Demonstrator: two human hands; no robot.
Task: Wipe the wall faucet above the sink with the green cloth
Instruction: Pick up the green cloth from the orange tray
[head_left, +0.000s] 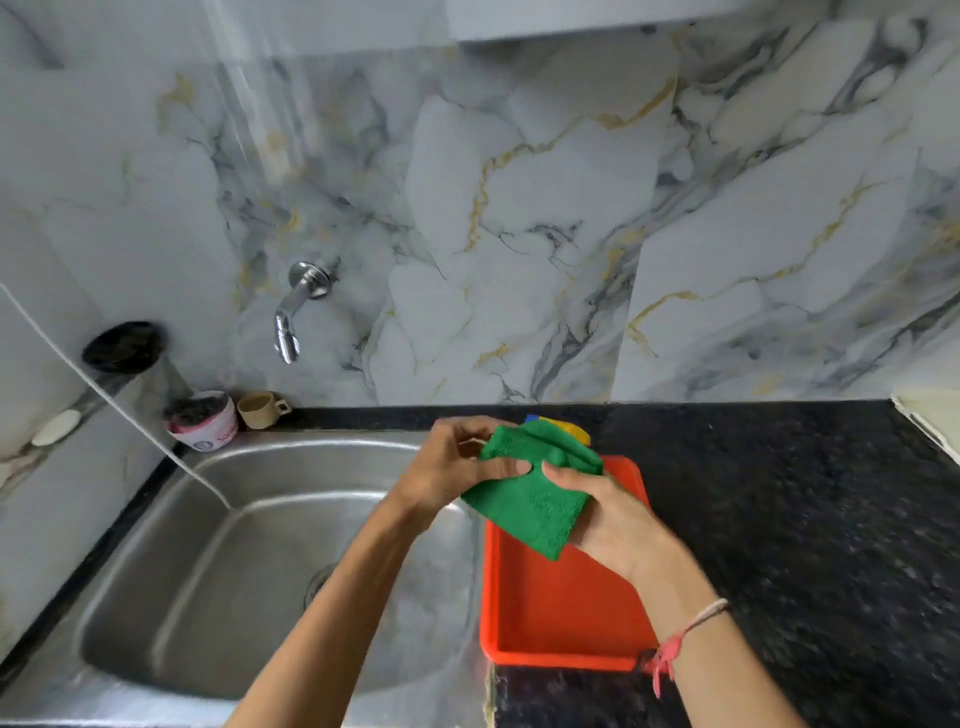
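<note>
Head view: both hands' grip pinches green cloth (535, 493); yellow item (576, 431) behind mostly hidden.

Tray (566, 613) rt of sink (249, 545); faucet (298, 306) above.

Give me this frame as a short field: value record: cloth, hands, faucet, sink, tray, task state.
cloth: green cloth, folded, held above the tray
left hand: grips cloth's left edge
right hand: grips cloth's right side
faucet: chrome, wall-mounted above sink, untouched
sink: steel, basin empty
tray: orange, on dark counter, right of sink
task state: wiping not yet begun
</note>
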